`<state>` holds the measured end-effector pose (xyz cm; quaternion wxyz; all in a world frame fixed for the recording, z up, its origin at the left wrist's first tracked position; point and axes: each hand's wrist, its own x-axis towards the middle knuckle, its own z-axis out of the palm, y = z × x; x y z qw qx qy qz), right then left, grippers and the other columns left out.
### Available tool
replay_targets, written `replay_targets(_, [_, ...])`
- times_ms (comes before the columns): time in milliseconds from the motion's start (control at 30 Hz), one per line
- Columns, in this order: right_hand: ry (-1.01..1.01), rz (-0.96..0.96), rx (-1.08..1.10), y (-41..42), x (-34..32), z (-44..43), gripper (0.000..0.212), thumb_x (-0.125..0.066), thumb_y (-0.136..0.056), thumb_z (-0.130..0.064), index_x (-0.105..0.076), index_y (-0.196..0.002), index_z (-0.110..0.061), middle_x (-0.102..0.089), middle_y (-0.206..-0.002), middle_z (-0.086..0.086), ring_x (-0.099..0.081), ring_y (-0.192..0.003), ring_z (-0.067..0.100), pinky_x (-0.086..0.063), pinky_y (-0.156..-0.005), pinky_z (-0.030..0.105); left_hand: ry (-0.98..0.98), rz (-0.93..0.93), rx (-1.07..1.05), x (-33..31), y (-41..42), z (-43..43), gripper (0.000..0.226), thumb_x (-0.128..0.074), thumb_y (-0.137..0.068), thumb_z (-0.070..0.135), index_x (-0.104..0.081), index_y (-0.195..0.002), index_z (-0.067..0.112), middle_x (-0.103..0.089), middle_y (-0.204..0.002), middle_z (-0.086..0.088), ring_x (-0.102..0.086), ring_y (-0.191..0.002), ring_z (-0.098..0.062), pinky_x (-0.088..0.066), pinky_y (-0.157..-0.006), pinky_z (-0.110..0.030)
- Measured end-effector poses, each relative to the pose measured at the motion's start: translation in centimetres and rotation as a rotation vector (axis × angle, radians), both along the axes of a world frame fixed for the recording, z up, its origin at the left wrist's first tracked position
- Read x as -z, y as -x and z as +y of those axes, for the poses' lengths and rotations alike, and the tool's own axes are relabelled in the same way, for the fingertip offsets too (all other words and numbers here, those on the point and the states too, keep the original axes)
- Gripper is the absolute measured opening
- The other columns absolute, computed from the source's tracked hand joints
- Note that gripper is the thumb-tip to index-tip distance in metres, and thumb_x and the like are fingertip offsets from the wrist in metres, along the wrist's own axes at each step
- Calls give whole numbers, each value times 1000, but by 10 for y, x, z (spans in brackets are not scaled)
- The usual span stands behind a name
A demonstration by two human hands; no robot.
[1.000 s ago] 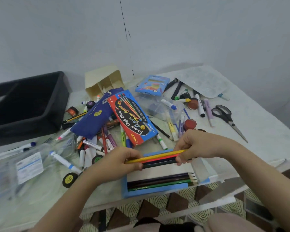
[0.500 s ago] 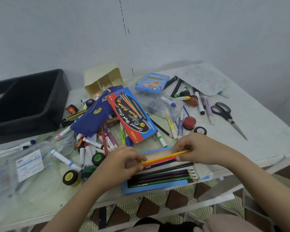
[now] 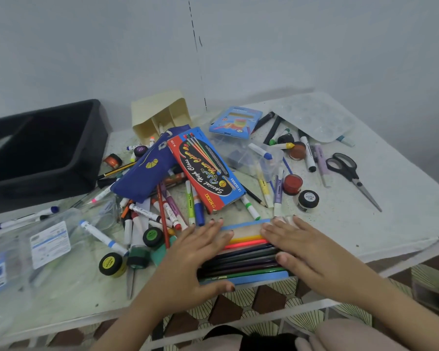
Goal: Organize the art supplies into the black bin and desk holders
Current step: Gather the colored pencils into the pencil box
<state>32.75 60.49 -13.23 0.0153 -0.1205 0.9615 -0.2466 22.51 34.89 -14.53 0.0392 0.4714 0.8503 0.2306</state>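
Note:
A flat blue tray [image 3: 249,279] of coloured pencils [image 3: 246,259] lies at the table's near edge. My left hand [image 3: 195,257] rests flat on the pencils' left ends, fingers straight. On the right ends lies my right hand [image 3: 299,247], also flat with fingers spread. The black bin [image 3: 43,153] stands at the far left. A cream desk holder [image 3: 160,115] lies tipped on its side behind the pile of markers.
A red and blue pencil box [image 3: 208,171] and a blue pouch [image 3: 147,168] top the marker pile. Scissors [image 3: 350,173], paint pots [image 3: 308,200], a clear palette [image 3: 317,117] and a small blue box [image 3: 235,122] lie to the right. Clear plastic boxes [image 3: 36,247] sit at left.
Both hands lowered the yellow, red and dark pencils into the blue tray, let go of them, and now lie flat on top of the row.

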Motion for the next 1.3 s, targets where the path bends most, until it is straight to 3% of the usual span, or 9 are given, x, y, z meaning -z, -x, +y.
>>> replay_targets(67, [-70, 44, -27, -7, 8, -4, 57, -9, -100, -53, -22, -150, -27, -18, -155, -14, -7, -145, 3, 4, -117, 31, 32, 38, 4, 4, -3, 3, 81, -46, -82, 73, -22, -148, 33, -17, -156, 12, -10, -143, -2, 2, -116, -25])
replay_targets(200, [-162, 81, -39, -8, 11, -12, 59, -5, -101, -51, -13, -152, -22, -15, -157, -6, -7, -146, 9, 8, -115, 44, 62, 113, 5, 8, -4, 7, 72, -36, -90, 68, -18, -150, 33, -13, -157, 7, -8, -144, -7, 2, -116, -28])
replay_targets(367, [-78, 55, -33, -7, 13, -13, 64, 1, -97, -55, -2, -152, -22, -5, -159, -6, 3, -146, 8, 6, -116, 41, 52, 139, 15, 12, -3, 6, 66, -36, -91, 66, -22, -148, 36, -16, -157, 5, -10, -144, -8, 1, -116, -30])
replay_targets(600, [-210, 129, 2, -13, 23, -10, 61, -9, -101, -50, -19, -151, -14, -20, -157, 1, -9, -146, 14, 0, -115, 46, -76, -5, -29, 13, -4, 5, 63, -45, -84, 71, -35, -139, 44, -23, -153, 16, -13, -142, -1, -3, -117, -28])
replay_targets(800, [-154, 185, -23, -13, 24, -7, 57, -13, -102, -48, -30, -148, -18, -27, -154, -4, -15, -145, 9, -1, -116, 43, -99, 15, -27, 13, -4, 4, 58, -49, -82, 71, -46, -132, 42, -34, -149, 12, -25, -140, -6, -17, -113, -41])
replay_targets(933, [326, 144, 86, -9, 15, -8, 52, -21, -100, -52, -49, -137, -28, -49, -139, -13, -35, -134, -3, -6, -117, 25, -181, 12, 0, 1, 1, 9, 44, -48, -88, 61, -59, -122, 35, -47, -138, 14, -36, -131, -5, -26, -107, -29])
replay_targets(1033, [701, 85, 302, -5, 2, -5, 49, -31, -92, -59, -59, -125, -37, -68, -116, -2, -52, -115, -10, -26, -109, 12, -257, 107, -3, -16, 17, 30, 32, -50, -91, 41, -65, -113, 24, -59, -121, 11, -48, -118, -4, -35, -100, -25])
replay_targets(1133, [995, 131, 486, 6, -9, 2, 40, -36, -94, -41, -65, -113, -21, -70, -112, -8, -61, -110, 6, -45, -94, 15, -270, 204, 9, -35, 42, 62, 26, -50, -89, 26, -71, -102, 15, -66, -104, 5, -57, -101, -10, -40, -92, -27])
replay_targets(1300, [1268, 160, 702, 23, -19, 17, 43, -23, -103, -22, -65, -108, -13, -71, -108, 4, -65, -106, 18, -51, -94, 28, -9, 227, 109, -54, 77, 112, 16, -60, -84, 15, -74, -90, 16, -68, -90, 2, -58, -86, -16, -46, -81, -33])
